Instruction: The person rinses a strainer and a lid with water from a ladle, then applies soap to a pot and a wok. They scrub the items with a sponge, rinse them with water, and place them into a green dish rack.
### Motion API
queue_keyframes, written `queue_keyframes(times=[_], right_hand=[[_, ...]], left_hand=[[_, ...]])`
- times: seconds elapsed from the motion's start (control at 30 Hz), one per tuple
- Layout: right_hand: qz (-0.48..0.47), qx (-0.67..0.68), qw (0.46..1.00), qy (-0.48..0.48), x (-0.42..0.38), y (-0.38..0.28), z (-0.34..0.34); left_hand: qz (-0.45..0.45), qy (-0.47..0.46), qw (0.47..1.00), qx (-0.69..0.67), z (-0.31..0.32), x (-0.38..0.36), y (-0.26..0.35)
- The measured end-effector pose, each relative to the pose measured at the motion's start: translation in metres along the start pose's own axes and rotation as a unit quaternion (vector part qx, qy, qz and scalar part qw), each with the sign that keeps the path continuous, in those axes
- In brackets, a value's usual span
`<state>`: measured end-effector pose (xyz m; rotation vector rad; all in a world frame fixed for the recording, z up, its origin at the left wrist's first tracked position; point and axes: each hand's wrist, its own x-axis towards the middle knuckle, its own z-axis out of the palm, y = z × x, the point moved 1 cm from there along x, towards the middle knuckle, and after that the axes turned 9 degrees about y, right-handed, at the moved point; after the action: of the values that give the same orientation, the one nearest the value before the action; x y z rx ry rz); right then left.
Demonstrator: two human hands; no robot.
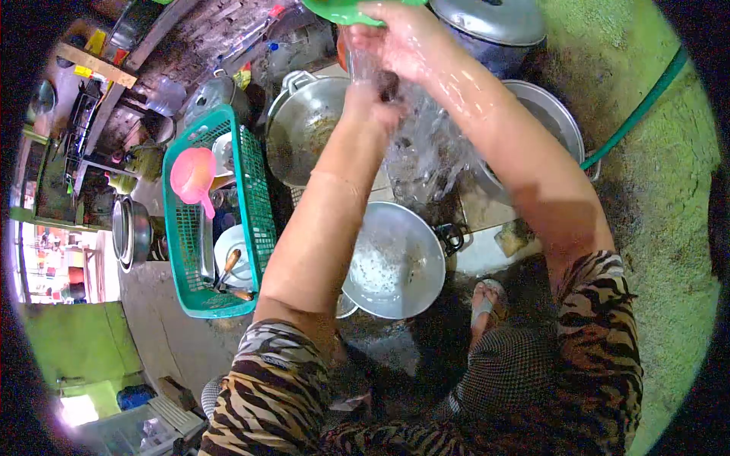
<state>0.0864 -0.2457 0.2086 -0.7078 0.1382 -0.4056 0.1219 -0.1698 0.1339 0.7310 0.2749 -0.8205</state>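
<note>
Pouring works best at a gentle, steady tilt: the right hand [403, 42] is closed on the rim of the green plastic bowl [342, 11], above the left hand [372, 104]; splashing clear water [432, 144] and blur hide that hand's openness and any hold.

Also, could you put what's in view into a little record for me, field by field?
Right hand: on a green container at the top edge of view
Left hand: in the falling water, its grip too blurred to tell
Water: splashing between the forearms
Basket: teal, left of the arms
In basket: pink dipper, white dishes, tools with brown handles
Metal pan: dark side handle, whitish patch inside
Hose: green, at right
Footwear: sandal
</note>
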Motion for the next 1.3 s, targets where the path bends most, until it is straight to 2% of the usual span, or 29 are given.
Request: queue_keyframes(times=[0.07,0.1,0.13,0.2,0.27,0.33,0.37,0.4,0.47,0.53,0.6,0.63,0.67,0.7,0.73,0.77,0.8,0.87,0.93,0.97,1.0,1.03,1.07,1.1,1.13,1.2,1.23,1.3], right_hand=[[0.012,-0.021,1.000,-0.017,0.012,0.007,-0.005],[0.030,-0.011,0.998,0.050,0.012,0.016,-0.011],[-0.009,-0.027,1.000,-0.001,0.019,0.028,-0.029],[0.018,-0.109,0.989,0.099,0.016,0.054,-0.063],[-0.034,-0.236,0.965,0.105,0.009,0.074,-0.103],[-0.126,-0.395,0.894,0.171,0.005,0.096,-0.146],[-0.114,-0.366,0.906,0.179,-0.005,0.096,-0.149],[-0.183,-0.533,0.805,0.187,-0.002,0.103,-0.173],[-0.267,-0.618,0.706,0.219,-0.025,0.095,-0.187],[-0.150,-0.476,0.828,0.256,-0.033,0.076,-0.223],[-0.217,-0.486,0.815,0.228,-0.055,0.054,-0.285],[-0.235,-0.505,0.803,0.212,-0.065,0.042,-0.329],[-0.202,-0.646,0.701,0.224,-0.076,0.030,-0.346],[-0.167,-0.768,0.576,0.225,-0.088,0.018,-0.363],[-0.101,-0.912,0.317,0.240,-0.111,-0.003,-0.350],[-0.099,-0.912,0.313,0.244,-0.121,-0.005,-0.360],[-0.076,-0.831,0.395,0.384,-0.133,-0.007,-0.384],[-0.051,-0.721,0.461,0.514,-0.153,-0.002,-0.409],[0.002,-0.828,0.436,0.353,-0.161,0.002,-0.409],[0.000,-0.827,0.437,0.353,-0.165,0.001,-0.405],[0.045,-0.681,0.606,0.408,-0.169,-0.001,-0.391],[0.091,-0.498,0.743,0.438,-0.170,-0.001,-0.375],[0.138,-0.285,0.839,0.443,-0.170,0.005,-0.366],[0.166,-0.182,0.894,0.374,-0.167,0.006,-0.359],[0.172,-0.182,0.894,0.372,-0.166,0.013,-0.352],[0.107,-0.054,0.948,0.294,-0.165,0.022,-0.330],[0.132,0.021,0.966,0.220,-0.157,0.028,-0.332],[0.124,0.072,0.970,0.195,-0.153,0.042,-0.306]], left_hand=[[-0.094,-0.026,0.993,-0.064,-0.030,0.012,-0.001],[-0.142,0.040,0.989,-0.018,-0.040,0.003,-0.008],[-0.188,0.105,0.976,0.028,-0.053,-0.005,-0.015],[-0.212,-0.012,0.970,0.120,-0.098,0.005,-0.034],[-0.215,0.151,0.965,0.020,-0.111,-0.015,-0.057],[-0.250,0.019,0.968,0.020,-0.143,-0.023,-0.079],[-0.234,0.044,0.970,0.051,-0.146,-0.037,-0.088],[-0.238,0.043,0.969,0.051,-0.154,-0.047,-0.094],[-0.247,0.056,0.965,0.061,-0.171,-0.062,-0.101],[-0.265,0.050,0.961,0.065,-0.181,-0.084,-0.101],[-0.281,0.048,0.956,0.066,-0.187,-0.110,-0.096],[-0.260,0.059,0.954,0.135,-0.186,-0.123,-0.093],[-0.239,0.070,0.947,0.204,-0.188,-0.134,-0.090],[-0.231,0.044,0.941,0.244,-0.194,-0.142,-0.087],[-0.235,0.040,0.940,0.244,-0.195,-0.149,-0.085],[-0.180,0.023,0.929,0.323,-0.192,-0.157,-0.083],[-0.124,0.004,0.909,0.399,-0.189,-0.164,-0.079],[-0.109,0.007,0.889,0.444,-0.187,-0.173,-0.075],[-0.037,0.012,0.766,0.642,-0.189,-0.180,-0.069],[0.050,-0.025,0.699,0.713,-0.209,-0.171,-0.068],[0.054,-0.022,0.700,0.712,-0.212,-0.172,-0.067],[0.118,-0.004,0.624,0.773,-0.215,-0.173,-0.064],[0.176,0.015,0.538,0.824,-0.218,-0.175,-0.061],[0.149,0.020,0.503,0.851,-0.221,-0.173,-0.059],[0.144,0.025,0.503,0.852,-0.224,-0.172,-0.058],[0.119,0.044,0.418,0.899,-0.226,-0.169,-0.060],[0.084,0.056,0.390,0.915,-0.221,-0.168,-0.062],[0.072,0.045,0.391,0.916,-0.210,-0.168,-0.061]])
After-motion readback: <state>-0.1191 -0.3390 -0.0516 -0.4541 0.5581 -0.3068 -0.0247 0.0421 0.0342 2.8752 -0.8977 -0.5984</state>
